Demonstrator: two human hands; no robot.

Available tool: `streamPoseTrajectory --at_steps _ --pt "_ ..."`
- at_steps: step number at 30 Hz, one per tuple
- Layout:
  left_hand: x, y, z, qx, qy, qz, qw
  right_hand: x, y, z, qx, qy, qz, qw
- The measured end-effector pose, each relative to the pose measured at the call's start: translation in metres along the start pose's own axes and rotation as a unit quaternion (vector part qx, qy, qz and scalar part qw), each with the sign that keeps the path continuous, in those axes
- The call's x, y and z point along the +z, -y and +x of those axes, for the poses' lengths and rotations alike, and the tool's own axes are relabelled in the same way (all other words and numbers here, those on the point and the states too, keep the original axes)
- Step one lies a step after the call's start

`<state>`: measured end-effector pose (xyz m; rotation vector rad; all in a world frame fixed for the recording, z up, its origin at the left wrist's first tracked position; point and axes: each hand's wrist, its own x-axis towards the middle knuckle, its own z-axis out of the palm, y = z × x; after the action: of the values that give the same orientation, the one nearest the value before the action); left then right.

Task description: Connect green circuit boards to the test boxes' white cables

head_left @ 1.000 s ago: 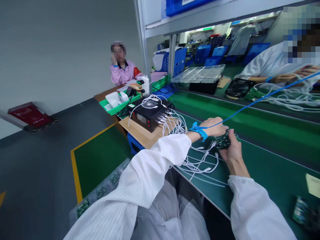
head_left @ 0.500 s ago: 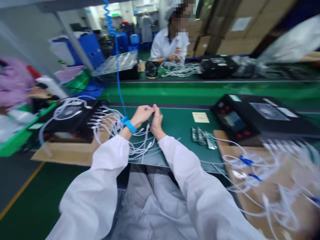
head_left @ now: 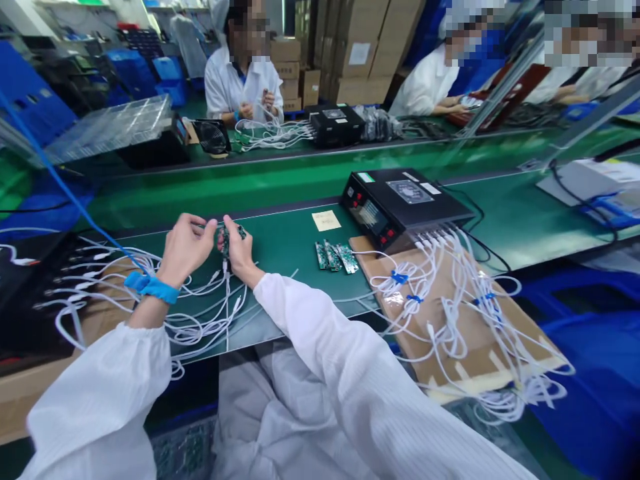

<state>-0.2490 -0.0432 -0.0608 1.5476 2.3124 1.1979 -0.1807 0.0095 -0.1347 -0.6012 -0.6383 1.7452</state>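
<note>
My right hand (head_left: 237, 249) is closed around a small green circuit board (head_left: 225, 244), which stands roughly upright in its fingers. A white cable (head_left: 226, 272) runs up to the board's lower end. Just left of the board, my left hand (head_left: 188, 248) has its thumb and fingers pinched together; what they hold, if anything, is too small to make out. A blue wrist strap (head_left: 153, 287) circles my left wrist. Beneath both hands, several loose white cables (head_left: 200, 327) lie tangled on the green table (head_left: 280, 247). Several more circuit boards (head_left: 336, 257) rest to the right of my hands.
A black box with a screen (head_left: 407, 203) stands right, its white cables spread over cardboard (head_left: 470, 353). Another black box (head_left: 30, 293) sits at left. A yellow note (head_left: 326, 220) lies behind the boards. A blue coiled cord (head_left: 75, 193) crosses at left. Co-workers (head_left: 245, 73) sit opposite.
The view has swung to the right, so the right-hand box and cables show more fully. My left fingers have moved slightly apart from my right hand, and the board shows more clearly.
</note>
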Motion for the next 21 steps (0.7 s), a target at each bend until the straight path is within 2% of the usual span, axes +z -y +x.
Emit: streamPoseTrajectory --at_steps 2,4,6,7,8,10,11,13,16,21 --pt "0.0 0.001 0.003 0.009 -0.058 -0.063 0.996 -0.002 -0.001 0.003 0.01 -0.004 0.007 1.0" --pt "0.0 -0.003 0.004 -0.006 -0.094 -0.187 0.978 -0.004 -0.001 0.005 0.017 -0.006 0.014 1.0" --pt "-0.002 -0.011 0.001 -0.038 -0.096 -0.337 0.936 -0.004 -0.001 0.004 0.022 -0.006 0.015 1.0" --pt "-0.005 -0.015 -0.002 -0.038 -0.083 -0.38 0.92 -0.004 -0.002 0.003 0.025 -0.003 0.013 1.0" --pt "-0.009 -0.021 -0.006 -0.023 -0.073 -0.39 0.918 -0.004 -0.002 0.002 0.027 -0.005 0.005 1.0" --pt "-0.018 -0.033 -0.017 -0.005 -0.073 -0.354 0.932 -0.004 -0.003 0.002 0.031 -0.004 -0.006 0.999" --pt "-0.025 -0.039 -0.024 -0.007 -0.077 -0.331 0.94 -0.004 -0.004 0.003 0.033 -0.007 -0.008 0.999" --pt "-0.039 -0.054 -0.039 -0.04 -0.044 -0.319 0.946 -0.005 -0.005 0.004 0.036 -0.012 -0.007 0.999" --pt "-0.058 -0.078 -0.061 -0.075 0.03 -0.334 0.939 -0.007 -0.006 0.004 0.022 -0.018 -0.007 1.0" --pt "-0.069 -0.105 -0.083 -0.056 0.055 -0.363 0.928 -0.006 0.0 -0.002 0.006 -0.018 -0.041 0.999"
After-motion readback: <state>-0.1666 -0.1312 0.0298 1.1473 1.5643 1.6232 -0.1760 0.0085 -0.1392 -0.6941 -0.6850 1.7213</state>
